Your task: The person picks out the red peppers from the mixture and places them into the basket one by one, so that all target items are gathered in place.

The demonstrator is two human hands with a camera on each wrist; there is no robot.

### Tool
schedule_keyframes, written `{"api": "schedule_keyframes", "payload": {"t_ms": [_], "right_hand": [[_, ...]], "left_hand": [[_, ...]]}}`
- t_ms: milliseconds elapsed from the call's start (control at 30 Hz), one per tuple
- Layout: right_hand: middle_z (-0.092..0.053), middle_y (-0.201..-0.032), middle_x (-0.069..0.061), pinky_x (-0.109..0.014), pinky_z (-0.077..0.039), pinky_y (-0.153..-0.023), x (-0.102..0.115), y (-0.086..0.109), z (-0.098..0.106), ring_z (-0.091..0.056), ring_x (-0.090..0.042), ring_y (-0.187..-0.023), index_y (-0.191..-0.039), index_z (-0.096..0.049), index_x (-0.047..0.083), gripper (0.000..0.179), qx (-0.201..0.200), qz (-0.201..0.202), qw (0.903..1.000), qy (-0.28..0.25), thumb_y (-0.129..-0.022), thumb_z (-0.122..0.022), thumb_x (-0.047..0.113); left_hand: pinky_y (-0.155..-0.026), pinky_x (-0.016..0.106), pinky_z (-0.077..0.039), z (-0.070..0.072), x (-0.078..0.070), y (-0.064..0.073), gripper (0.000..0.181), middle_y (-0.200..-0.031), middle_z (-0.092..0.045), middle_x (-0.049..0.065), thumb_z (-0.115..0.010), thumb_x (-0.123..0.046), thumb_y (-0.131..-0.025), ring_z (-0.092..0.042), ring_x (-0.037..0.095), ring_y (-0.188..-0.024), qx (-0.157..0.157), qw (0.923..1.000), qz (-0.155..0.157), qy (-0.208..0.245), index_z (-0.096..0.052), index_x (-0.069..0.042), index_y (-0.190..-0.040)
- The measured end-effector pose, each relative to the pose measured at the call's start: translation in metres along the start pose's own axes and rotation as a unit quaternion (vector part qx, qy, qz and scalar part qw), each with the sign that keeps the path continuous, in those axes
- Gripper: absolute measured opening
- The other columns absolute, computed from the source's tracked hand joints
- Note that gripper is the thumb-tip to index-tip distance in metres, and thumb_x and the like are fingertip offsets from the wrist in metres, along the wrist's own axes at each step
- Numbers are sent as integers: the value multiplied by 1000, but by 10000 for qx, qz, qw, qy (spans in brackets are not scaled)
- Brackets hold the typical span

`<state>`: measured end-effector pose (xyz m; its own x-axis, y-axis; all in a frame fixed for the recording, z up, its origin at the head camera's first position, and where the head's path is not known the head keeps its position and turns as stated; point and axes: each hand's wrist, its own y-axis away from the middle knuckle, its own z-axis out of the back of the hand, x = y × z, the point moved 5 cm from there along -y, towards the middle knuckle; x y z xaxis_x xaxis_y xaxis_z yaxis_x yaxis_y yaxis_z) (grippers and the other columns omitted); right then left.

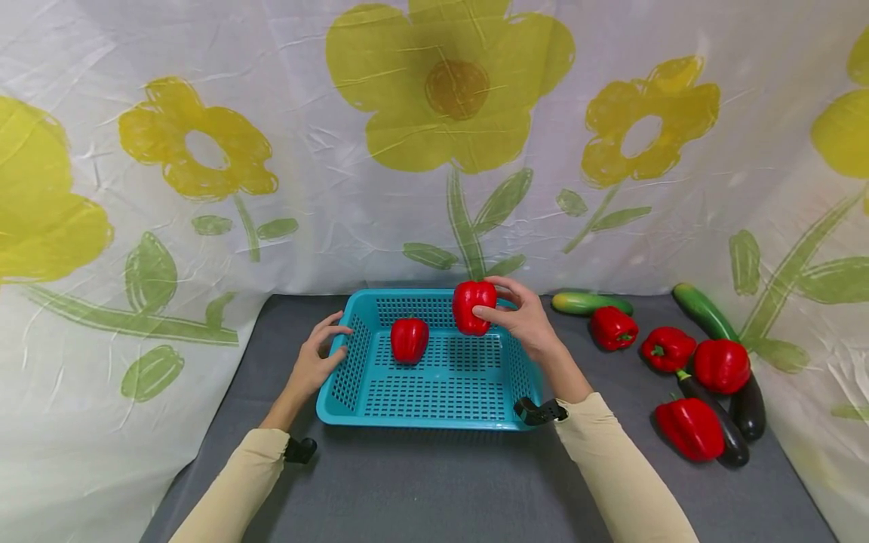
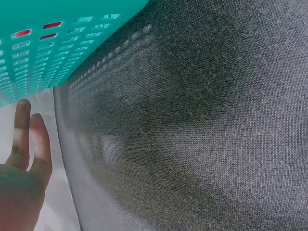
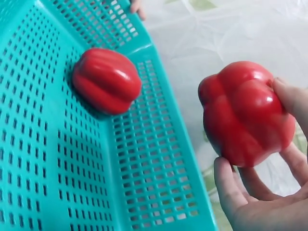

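Note:
My right hand (image 1: 521, 315) grips a red bell pepper (image 1: 471, 308) between thumb and fingers, up over the back right of a blue perforated basket (image 1: 434, 424). In the right wrist view this bell pepper (image 3: 245, 115) shows its lobed end, with fingers below and the thumb at its side. A second red bell pepper (image 1: 409, 340) lies inside the basket, left of the middle. My left hand (image 1: 317, 354) rests at the basket's left rim with fingers loosely extended. Two straight fingers (image 2: 41, 144) show beside the basket wall in the left wrist view.
To the right on the grey cloth (image 1: 434, 490) lie several red bell peppers (image 1: 689, 428), dark eggplants (image 1: 747, 407), and two green vegetables, one (image 1: 592, 303) near the back and another (image 1: 704, 311) farther right. A flower-printed white curtain (image 1: 305, 226) hangs behind.

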<state>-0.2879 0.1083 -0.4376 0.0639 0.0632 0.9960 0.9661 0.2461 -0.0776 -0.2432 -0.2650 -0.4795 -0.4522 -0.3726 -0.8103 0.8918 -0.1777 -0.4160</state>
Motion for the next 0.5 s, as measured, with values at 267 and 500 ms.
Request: {"api": "schedule_keyframes", "payload": {"t_ms": [267,500], "right_hand": [[-45,-147,-16,-47,-53,-88,-9,-4,-12,-51,-40,-124,-143,-54,5,56,-48,-219,9997,-138,-92,-76,8],[-45,-146,-16,-46,-52,-89,-18,-7,-21,-47,-36,-128,-144,-53,5,57,-108,-596,9975,-351,-91,-75,6]], "left_hand": [[-92,72,-37,0,-16,1,28,-149,-34,39,-57,19,-89,-33,62,-132,52,10000,73,-10,-59,19,-117],[-93,72,-36,1,-12,0,28,-149,-33,40,-57,19,-90,-32,62,-132,45,9999,127,50,-59,19,-118]]}}
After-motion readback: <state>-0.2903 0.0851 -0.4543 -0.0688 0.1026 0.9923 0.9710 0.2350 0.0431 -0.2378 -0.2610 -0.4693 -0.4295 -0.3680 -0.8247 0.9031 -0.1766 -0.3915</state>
